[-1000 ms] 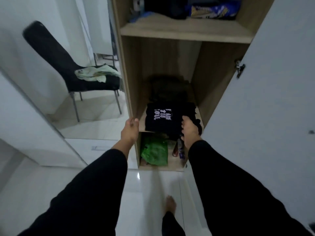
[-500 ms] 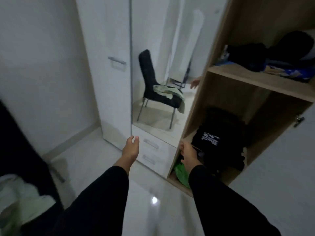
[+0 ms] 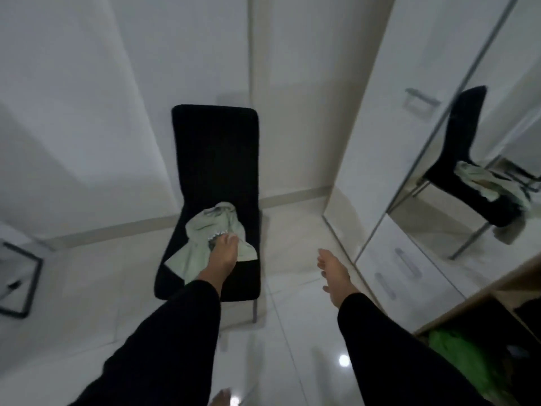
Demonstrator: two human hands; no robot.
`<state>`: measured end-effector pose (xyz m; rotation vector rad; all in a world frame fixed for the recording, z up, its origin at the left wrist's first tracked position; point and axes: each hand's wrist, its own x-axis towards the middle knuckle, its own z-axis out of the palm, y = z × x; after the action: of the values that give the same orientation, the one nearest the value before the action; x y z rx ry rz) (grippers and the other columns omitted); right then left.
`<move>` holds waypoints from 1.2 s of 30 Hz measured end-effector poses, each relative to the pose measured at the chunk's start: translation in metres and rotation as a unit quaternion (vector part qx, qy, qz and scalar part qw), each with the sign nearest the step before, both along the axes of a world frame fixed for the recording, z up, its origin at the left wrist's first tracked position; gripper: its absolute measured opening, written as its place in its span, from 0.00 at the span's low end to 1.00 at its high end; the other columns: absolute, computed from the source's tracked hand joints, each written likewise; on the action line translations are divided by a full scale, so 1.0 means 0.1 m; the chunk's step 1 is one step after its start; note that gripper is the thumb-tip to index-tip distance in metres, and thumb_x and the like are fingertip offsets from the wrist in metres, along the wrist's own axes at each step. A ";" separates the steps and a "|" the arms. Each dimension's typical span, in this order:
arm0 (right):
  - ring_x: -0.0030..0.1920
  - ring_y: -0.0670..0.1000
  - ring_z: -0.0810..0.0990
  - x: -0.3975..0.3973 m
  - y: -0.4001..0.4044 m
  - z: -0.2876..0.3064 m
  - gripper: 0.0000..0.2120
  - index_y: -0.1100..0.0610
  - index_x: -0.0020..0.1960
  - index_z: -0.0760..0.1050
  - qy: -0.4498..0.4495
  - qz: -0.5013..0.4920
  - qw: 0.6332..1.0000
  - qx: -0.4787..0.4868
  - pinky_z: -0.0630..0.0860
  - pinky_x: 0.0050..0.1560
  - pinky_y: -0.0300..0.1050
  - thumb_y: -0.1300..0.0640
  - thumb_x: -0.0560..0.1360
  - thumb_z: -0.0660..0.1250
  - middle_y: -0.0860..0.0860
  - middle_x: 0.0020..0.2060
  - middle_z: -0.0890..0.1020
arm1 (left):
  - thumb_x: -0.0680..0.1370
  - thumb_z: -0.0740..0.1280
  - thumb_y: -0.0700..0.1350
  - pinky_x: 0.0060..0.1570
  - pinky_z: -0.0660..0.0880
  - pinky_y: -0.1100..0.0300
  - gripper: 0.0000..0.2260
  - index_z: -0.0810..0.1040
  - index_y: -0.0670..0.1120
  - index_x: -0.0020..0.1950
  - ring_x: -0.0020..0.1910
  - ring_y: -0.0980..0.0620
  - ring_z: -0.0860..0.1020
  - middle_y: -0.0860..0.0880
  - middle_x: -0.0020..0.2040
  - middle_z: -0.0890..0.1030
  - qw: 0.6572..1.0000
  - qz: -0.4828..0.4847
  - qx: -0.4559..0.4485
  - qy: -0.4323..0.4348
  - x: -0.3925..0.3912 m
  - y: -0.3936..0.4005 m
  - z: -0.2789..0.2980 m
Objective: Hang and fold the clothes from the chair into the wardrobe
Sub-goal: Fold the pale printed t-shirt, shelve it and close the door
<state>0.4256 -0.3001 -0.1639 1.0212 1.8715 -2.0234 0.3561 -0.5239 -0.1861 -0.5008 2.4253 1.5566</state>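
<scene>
While left hand [image 3: 224, 253] touches one green garment [image 3: 205, 230], right hand [image 3: 333, 273] hovers, fingers straight.

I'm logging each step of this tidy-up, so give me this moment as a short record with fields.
chair: black, facing the person
garment: pale green, crumpled on the chair seat
left hand: reaching onto the garment, grip not clear
right hand: open, in the air, holding nothing
wardrobe: at right, mirror door reflecting chair and garment
</scene>
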 end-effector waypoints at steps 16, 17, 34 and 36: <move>0.47 0.54 0.71 -2.00 -1.81 -0.36 0.19 0.72 0.60 0.72 -0.005 0.167 0.979 0.121 0.67 0.48 0.46 0.58 0.76 0.64 0.57 0.46 0.76 | 0.79 0.53 0.60 0.64 0.70 0.44 0.25 0.69 0.46 0.69 0.64 0.41 0.72 0.43 0.65 0.74 0.994 0.060 -0.036 -0.079 -1.38 -1.95 -0.41; 0.45 0.53 0.70 -2.12 -1.82 -0.41 0.19 0.73 0.60 0.71 -0.009 0.170 0.976 0.135 0.65 0.46 0.45 0.59 0.76 0.63 0.56 0.43 0.73 | 0.78 0.53 0.61 0.64 0.70 0.44 0.26 0.70 0.46 0.68 0.63 0.40 0.73 0.43 0.65 0.75 0.995 0.049 -0.039 -0.081 -1.49 -1.98 -0.48; 0.51 0.56 0.80 -4.41 -1.98 -2.26 0.14 0.66 0.57 0.77 -0.080 0.254 0.945 0.189 0.74 0.50 0.45 0.64 0.73 0.63 0.61 0.52 0.81 | 0.82 0.55 0.52 0.66 0.63 0.57 0.21 0.68 0.43 0.71 0.70 0.42 0.67 0.43 0.72 0.69 0.962 -0.055 -0.164 -0.212 -3.57 -1.72 -2.16; 0.52 0.54 0.79 -4.56 -1.99 -2.52 0.18 0.61 0.62 0.75 -0.088 0.257 0.941 0.203 0.74 0.49 0.41 0.62 0.73 0.64 0.55 0.53 0.80 | 0.82 0.55 0.50 0.66 0.63 0.58 0.21 0.67 0.43 0.72 0.70 0.43 0.67 0.43 0.72 0.67 0.954 -0.076 -0.196 -0.214 -3.74 -1.69 -2.42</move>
<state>-0.0307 -0.4995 -0.4164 0.6603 2.2105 -1.2474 -0.0174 -0.6926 -0.4280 -0.6243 2.3524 0.7970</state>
